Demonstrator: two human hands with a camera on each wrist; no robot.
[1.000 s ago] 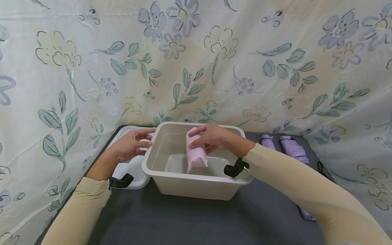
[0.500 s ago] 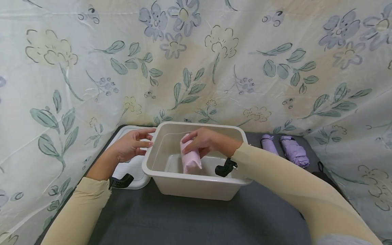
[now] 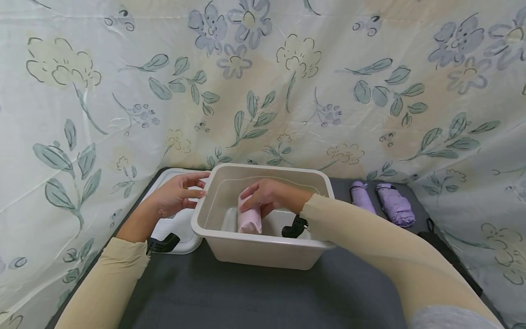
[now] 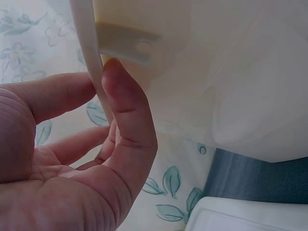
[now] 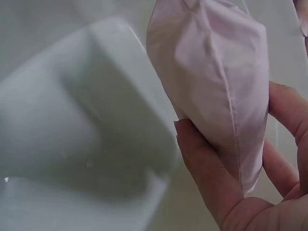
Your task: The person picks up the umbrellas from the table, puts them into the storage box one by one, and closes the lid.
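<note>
A folded pink umbrella [image 3: 249, 218] is held inside a beige plastic tub [image 3: 263, 249] by the right hand [image 3: 269, 195], with the fingers and thumb curled round its upper part. In the right wrist view the pink fabric is seen gripped between the thumb and fingers [image 5: 284, 108], above the tub's pale floor. Whether the lower end of the umbrella already touches the floor cannot be told, as it is hidden behind the tub's near wall.

The tub's left rim is touched by the left hand [image 3: 174, 197]. In the left wrist view the thin edge is seen lightly pinched between the thumb [image 4: 126, 108] and a finger on the other side, the remaining fingers being relaxed.

The tub is set on a dark grey table [image 3: 255, 297]. A white lid [image 3: 174, 228] lies flat just beside the tub on the left, partly under the left hand. Two folded purple umbrellas [image 3: 384, 201] lie side by side on the table to the right of the tub, apart from it. A flowered cloth [image 3: 263, 82] is hung behind and around the table.
</note>
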